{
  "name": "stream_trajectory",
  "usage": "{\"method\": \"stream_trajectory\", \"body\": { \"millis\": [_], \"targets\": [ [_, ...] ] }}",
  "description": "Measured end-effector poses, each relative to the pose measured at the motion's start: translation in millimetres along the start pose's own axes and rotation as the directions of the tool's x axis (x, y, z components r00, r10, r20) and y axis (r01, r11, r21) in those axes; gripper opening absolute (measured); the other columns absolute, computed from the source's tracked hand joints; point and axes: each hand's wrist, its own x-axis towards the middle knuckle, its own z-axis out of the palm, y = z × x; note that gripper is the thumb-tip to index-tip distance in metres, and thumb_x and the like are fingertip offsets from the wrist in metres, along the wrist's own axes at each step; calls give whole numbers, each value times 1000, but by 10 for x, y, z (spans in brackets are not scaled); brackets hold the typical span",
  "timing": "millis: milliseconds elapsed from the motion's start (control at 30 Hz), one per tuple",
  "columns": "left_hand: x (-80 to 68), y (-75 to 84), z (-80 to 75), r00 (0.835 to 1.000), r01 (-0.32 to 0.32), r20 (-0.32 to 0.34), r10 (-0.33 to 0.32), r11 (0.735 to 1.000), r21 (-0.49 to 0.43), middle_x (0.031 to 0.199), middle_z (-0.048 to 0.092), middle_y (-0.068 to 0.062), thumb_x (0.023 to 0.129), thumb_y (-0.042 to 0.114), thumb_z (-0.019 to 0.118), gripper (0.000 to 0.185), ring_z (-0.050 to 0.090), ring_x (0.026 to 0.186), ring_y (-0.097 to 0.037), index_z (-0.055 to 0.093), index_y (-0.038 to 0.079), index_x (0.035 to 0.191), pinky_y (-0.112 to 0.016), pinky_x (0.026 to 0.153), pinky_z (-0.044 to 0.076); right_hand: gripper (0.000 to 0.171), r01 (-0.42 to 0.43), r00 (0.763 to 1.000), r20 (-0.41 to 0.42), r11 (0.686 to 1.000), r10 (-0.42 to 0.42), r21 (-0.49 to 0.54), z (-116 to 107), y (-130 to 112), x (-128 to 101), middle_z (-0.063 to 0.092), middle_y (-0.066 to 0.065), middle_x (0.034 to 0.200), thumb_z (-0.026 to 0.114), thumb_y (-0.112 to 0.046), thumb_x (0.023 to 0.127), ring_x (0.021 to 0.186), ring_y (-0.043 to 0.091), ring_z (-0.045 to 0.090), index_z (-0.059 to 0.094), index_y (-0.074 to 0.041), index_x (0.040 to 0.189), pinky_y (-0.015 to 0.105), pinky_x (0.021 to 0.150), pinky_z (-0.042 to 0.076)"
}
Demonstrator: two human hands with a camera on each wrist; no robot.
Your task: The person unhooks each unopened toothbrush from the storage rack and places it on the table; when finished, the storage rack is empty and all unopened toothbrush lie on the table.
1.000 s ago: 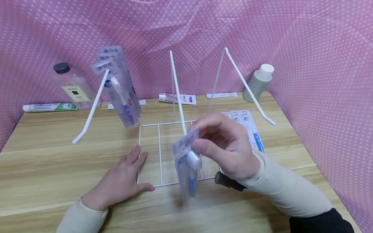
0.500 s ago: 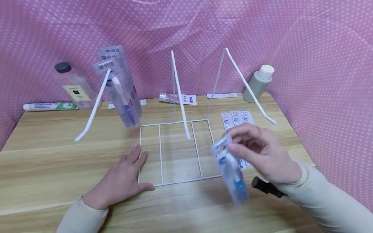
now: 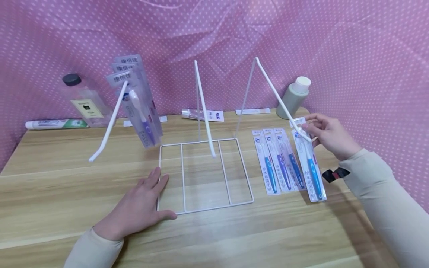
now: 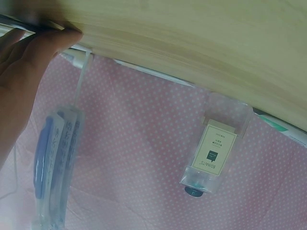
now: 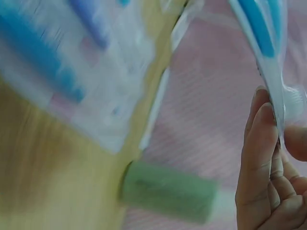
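My right hand (image 3: 335, 136) pinches the top end of a packaged toothbrush (image 3: 311, 167) with a blue handle, at the right of the table. The right wrist view shows thumb and fingers on the two sides of this flat pack (image 5: 269, 72). To its left, several packaged toothbrushes (image 3: 279, 163), blue and purple, lie in a row. My left hand (image 3: 134, 206) rests with spread fingers on the table, at the left edge of a white wire rack's base (image 3: 214, 208). Several toothbrush packs (image 3: 142, 115) hang on the rack's left hook (image 3: 112, 123); its middle hook (image 3: 204, 108) is bare.
The rack's right hook (image 3: 273, 89) juts forward, its tip overlapping the held pack in the head view. Along the back stand a pink bottle (image 3: 87, 104) and a green bottle (image 3: 292, 99). Toothpaste tubes (image 3: 57, 124) lie there too, before a pink dotted curtain (image 3: 218, 33).
My right hand has carried the toothbrush pack from the middle hook's tip rightward, to the right end of the row. My left hand has stayed in place.
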Motion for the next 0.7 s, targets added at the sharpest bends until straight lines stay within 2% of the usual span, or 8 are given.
{"method": "stream_trajectory", "body": {
  "millis": [133,300,567,700],
  "targets": [
    [-2,-5,9,1000,-2,3,2,1000,1,162,39,-35,76,71,83,111,52,137,-60,54,-4,152,-69,106,50,43,-90,996,29,996,90,9,-104,239,218,72,-14,88,53,-26,113,79,8,68,44,-1,147,31,68,62],
    [-7,-7,7,1000,2,5,-2,1000,1,163,39,-35,76,72,83,111,50,140,-58,53,-4,152,-69,107,49,51,-173,983,55,985,173,-6,-133,410,459,70,-13,92,56,-29,111,84,10,67,38,-4,152,32,73,62],
    [5,0,13,1000,-10,-5,10,1000,7,162,40,-36,75,70,84,111,48,144,-53,54,-5,151,-68,109,48,42,-236,969,79,972,234,15,-96,699,736,65,-9,85,55,-23,111,76,9,62,43,-2,145,27,64,55],
    [11,-3,16,1000,-12,-5,12,1000,10,162,40,-36,75,70,84,110,48,145,-53,54,-5,151,-68,109,48,43,-249,965,82,968,247,16,-47,827,826,70,-7,89,52,-21,111,76,10,67,44,1,148,29,66,60]
  ]
}}
